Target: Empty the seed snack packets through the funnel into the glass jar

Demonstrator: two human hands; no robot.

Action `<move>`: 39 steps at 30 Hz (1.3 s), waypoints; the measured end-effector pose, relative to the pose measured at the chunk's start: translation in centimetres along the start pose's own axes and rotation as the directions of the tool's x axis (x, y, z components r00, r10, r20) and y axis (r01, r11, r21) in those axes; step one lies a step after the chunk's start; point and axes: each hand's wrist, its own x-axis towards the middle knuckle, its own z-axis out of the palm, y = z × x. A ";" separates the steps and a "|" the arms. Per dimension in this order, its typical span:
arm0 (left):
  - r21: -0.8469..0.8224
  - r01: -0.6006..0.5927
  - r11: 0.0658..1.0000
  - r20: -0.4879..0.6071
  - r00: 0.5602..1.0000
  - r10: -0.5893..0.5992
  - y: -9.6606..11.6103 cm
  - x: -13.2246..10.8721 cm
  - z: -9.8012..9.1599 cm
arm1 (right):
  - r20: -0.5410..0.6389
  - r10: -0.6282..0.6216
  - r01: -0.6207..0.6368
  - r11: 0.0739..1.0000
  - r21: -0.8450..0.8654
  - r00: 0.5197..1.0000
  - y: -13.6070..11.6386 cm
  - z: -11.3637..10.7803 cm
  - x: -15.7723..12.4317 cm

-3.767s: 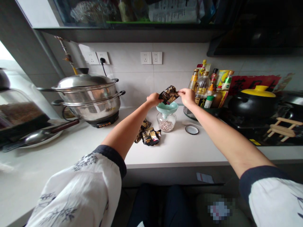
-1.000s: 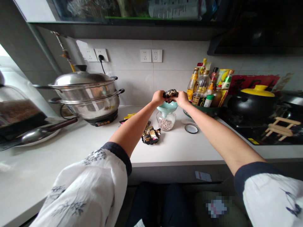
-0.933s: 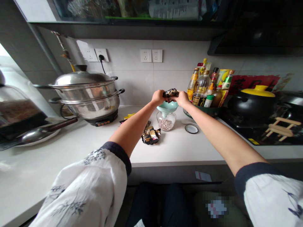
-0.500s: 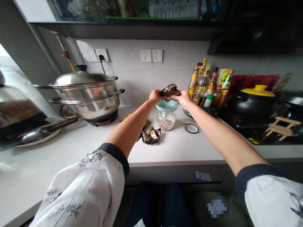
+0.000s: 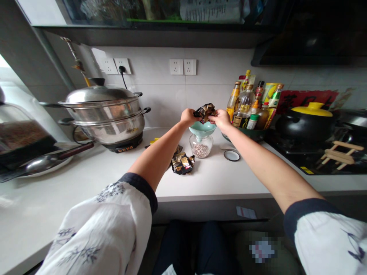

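A crumpled black and gold packet point(image 5: 205, 112) is held between my two hands, above a mint-green funnel point(image 5: 202, 130). My left hand point(image 5: 188, 116) pinches its left side, and my right hand point(image 5: 221, 118) grips its right side. Under the packet, the funnel sits in the mouth of a clear glass jar point(image 5: 210, 144). Small pale and brownish bits point(image 5: 200, 151) fill the jar's lower part. In front of the jar, to its left, lies another black and gold packet point(image 5: 182, 163). A round, dark-rimmed lid point(image 5: 231, 155) rests on the counter to the right.
A two-tier steel steamer point(image 5: 106, 110) stands at left, near a ladle point(image 5: 40, 163) on a plate. Condiment bottles point(image 5: 246, 103) crowd a dark green container at right. Beyond are a black pot point(image 5: 306, 122) with yellow lid and a small wooden stool-like stand point(image 5: 342, 153). A cabinet point(image 5: 172, 38) hangs overhead.
The packet has shifted very slightly and its crumpled shape differs a little. Both hands keep their hold over the funnel; the other things stay in place.
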 end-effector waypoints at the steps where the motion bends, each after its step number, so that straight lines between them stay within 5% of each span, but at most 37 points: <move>1: -0.018 0.003 1.000 0.007 1.000 -0.003 0.0 0.0 0.0 | -0.005 0.001 -0.001 1.000 -0.002 1.000 0.0 0.0 0.0; 21: 0.000 -0.024 1.000 0.021 0.999 0.024 -0.3 -0.1 0.1 | 0.062 -0.013 0.019 0.994 -0.106 0.998 -0.5 -0.2 0.3; 25: -0.019 -0.026 0.999 0.034 0.999 0.026 -0.1 -0.3 -0.1 | -0.020 -0.055 0.050 0.980 -0.191 0.998 -0.2 -0.4 0.6; 39: -0.022 0.026 0.999 0.070 0.997 -0.024 0.6 -0.7 -0.2 | -0.022 -0.137 0.123 0.941 -0.315 0.990 -0.1 -0.8 1.1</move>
